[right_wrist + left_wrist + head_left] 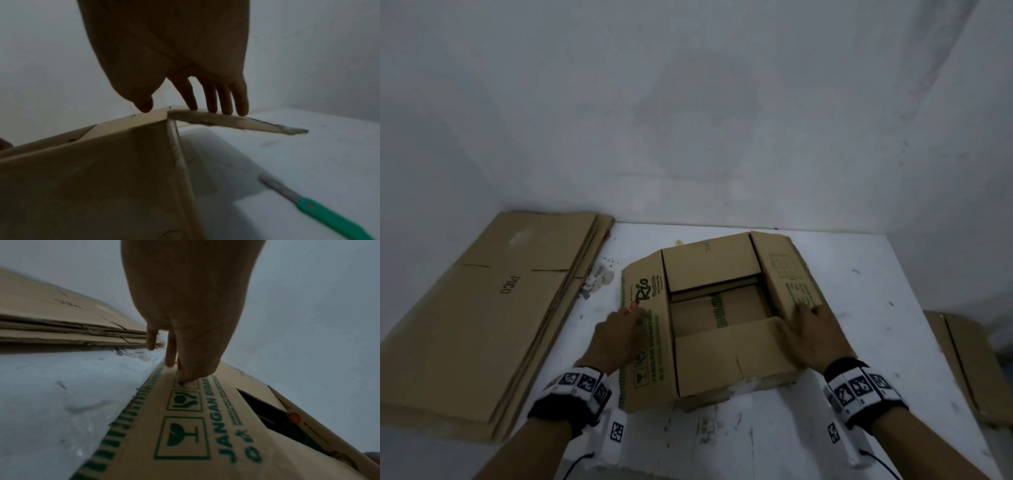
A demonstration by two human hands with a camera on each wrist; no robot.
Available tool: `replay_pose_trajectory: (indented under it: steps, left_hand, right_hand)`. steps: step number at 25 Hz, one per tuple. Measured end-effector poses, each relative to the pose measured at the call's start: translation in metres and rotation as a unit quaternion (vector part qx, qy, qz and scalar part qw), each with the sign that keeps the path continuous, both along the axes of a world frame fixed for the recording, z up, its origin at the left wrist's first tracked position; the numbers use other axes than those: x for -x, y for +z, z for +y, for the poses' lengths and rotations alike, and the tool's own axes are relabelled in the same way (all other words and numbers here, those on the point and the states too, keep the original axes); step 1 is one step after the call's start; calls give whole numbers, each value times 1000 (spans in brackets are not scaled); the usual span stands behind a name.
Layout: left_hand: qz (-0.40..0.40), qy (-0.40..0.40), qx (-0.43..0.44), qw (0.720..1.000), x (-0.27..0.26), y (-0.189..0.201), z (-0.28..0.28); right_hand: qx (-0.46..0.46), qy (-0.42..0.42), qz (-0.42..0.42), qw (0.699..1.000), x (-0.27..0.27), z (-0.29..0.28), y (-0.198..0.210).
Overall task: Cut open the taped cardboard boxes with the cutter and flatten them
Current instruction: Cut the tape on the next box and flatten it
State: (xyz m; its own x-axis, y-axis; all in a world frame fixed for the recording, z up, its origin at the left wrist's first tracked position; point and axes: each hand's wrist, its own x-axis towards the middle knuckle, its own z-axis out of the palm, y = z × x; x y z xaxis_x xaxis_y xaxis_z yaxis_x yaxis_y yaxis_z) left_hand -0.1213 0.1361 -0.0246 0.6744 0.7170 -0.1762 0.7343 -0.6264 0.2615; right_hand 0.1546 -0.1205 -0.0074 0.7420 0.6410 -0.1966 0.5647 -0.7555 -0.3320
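Pressing flaps: head view shows the cardboard box (717, 318) between both hands on the white table (859, 274), top open. Left hand (619, 337) lies flat on the left flap, right hand (810, 334) flat on the right flap. Flattened cardboard stack (482, 308) sits beyond the left hand.

Left wrist: fingers (170, 353) straight, tips down on printed flap.

Right wrist: fingers (224, 99) spread, tips on flap edge. Cutter (320, 209) on the table just right of this hand, untouched.

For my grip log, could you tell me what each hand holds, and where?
Nothing is gripped: the left hand and right hand press flat on the open cardboard box's side flaps.
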Motion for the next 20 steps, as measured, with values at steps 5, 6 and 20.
replay_pose_trajectory:
  steps: [5, 6, 20]
  left_hand:
    - [-22, 30, 129, 991, -13, -18, -8]
    - [-31, 43, 97, 994, -16, -12, -6]
    - [173, -119, -58, 976, -156, 33, 27]
  right_hand:
    - [45, 37, 97, 994, 7, -1, -8]
    - [50, 39, 75, 995, 7, 0, -3]
    - [139, 265, 49, 953, 45, 52, 17]
